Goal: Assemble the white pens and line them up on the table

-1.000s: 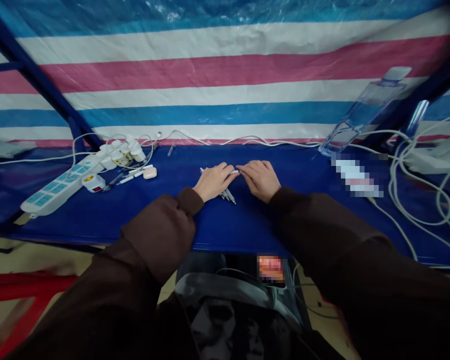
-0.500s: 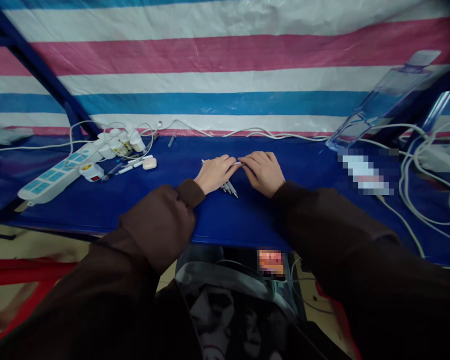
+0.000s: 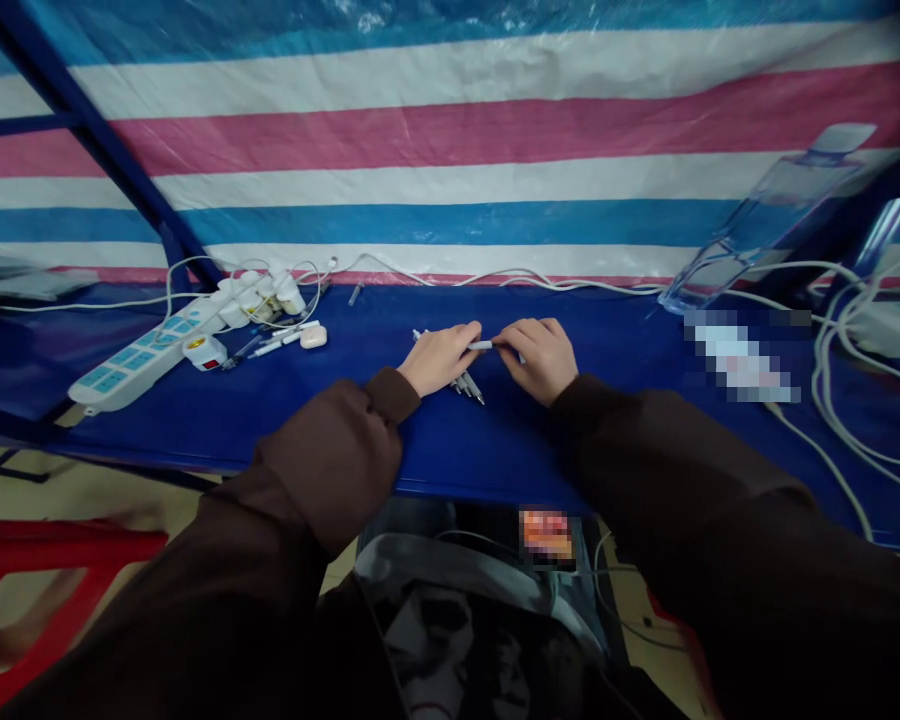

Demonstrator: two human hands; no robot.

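Pen (image 3: 480, 345), white, held crosswise between hands, just above pen pile (image 3: 466, 387) at 6 o'clock. L hand (image 3: 441, 358) fingers closed over barrel; R hand (image 3: 538, 360) fingertips pinching other end. Blue table (image 3: 495, 450) under all; power strip (image 3: 146, 350) at 9 o'clock.

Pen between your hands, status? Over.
Left hand and right hand both pinching pen between them. Loose pens just below. Power strip well left, not in the way.
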